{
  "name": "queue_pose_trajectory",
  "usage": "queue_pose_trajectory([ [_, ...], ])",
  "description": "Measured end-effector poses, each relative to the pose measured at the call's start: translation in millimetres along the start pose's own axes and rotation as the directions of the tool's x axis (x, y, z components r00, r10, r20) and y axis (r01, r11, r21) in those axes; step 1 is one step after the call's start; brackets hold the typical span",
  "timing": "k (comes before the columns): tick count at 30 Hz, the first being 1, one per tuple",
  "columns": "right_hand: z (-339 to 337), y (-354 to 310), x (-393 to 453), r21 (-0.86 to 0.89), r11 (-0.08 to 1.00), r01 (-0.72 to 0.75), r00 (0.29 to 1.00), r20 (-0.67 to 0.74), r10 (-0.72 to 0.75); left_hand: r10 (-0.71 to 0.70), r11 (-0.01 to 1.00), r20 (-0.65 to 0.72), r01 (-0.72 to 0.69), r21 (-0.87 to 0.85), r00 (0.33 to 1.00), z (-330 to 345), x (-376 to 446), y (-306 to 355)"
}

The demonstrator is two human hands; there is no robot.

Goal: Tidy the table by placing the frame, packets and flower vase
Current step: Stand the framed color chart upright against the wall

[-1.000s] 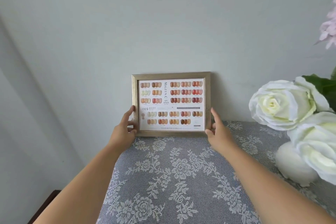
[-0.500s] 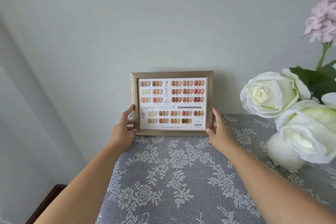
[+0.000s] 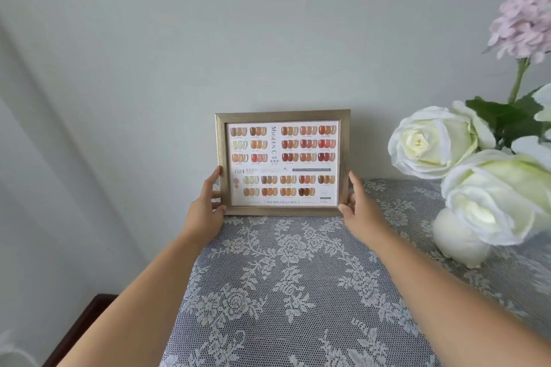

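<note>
1. The lace-covered table (image 3: 286,292) lies bare in front of the frame (image 3: 282,162), open between the two forearms.
2. The frame stands upright at the far edge against the wall (image 3: 268,39), so there is no passage behind it.
3. On the right, the white vase (image 3: 459,244) and its white roses (image 3: 432,140) crowd the table's side, overhanging near the right hand (image 3: 362,211).
4. Beyond the left hand (image 3: 204,214) the table ends; open air there.

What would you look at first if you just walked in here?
Probably the frame, standing at the back of the lace cloth by the wall, full of little nail-colour swatches. The left hand and right hand hold its lower corners. Next, the big white roses on the right, in a white vase, with pink blooms above.
</note>
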State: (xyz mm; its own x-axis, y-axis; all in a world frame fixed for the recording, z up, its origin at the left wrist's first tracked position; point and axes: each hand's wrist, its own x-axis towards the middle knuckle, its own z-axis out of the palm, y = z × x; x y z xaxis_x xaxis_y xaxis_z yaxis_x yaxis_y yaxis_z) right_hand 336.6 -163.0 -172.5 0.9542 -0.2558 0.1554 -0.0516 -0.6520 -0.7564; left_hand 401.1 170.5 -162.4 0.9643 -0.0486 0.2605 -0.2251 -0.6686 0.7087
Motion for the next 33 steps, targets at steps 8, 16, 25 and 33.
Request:
queue_pose_trajectory([
  [8,-6.9,5.2,-9.7,0.041,0.999,-0.03,0.999,0.011,0.03,-0.022,1.0,-0.026,0.022,-0.02,0.999,6.8,-22.1,8.7],
  [16,-24.3,3.4,-15.4,-0.002,1.0,0.027,0.985,0.173,-0.026,-0.204,0.97,-0.018,0.2,-0.14,0.979,14.5,-38.7,36.5],
  [25,-63.2,12.4,-68.1,-0.137,0.972,0.188,0.942,0.306,-0.139,-0.007,0.98,0.147,0.037,-0.198,0.989,21.2,-144.5,99.6],
  [33,-113.8,34.7,-130.6,-0.147,0.95,0.274,0.887,0.421,-0.191,0.233,0.965,0.432,-0.263,0.01,0.871,23.7,-245.1,148.8],
])
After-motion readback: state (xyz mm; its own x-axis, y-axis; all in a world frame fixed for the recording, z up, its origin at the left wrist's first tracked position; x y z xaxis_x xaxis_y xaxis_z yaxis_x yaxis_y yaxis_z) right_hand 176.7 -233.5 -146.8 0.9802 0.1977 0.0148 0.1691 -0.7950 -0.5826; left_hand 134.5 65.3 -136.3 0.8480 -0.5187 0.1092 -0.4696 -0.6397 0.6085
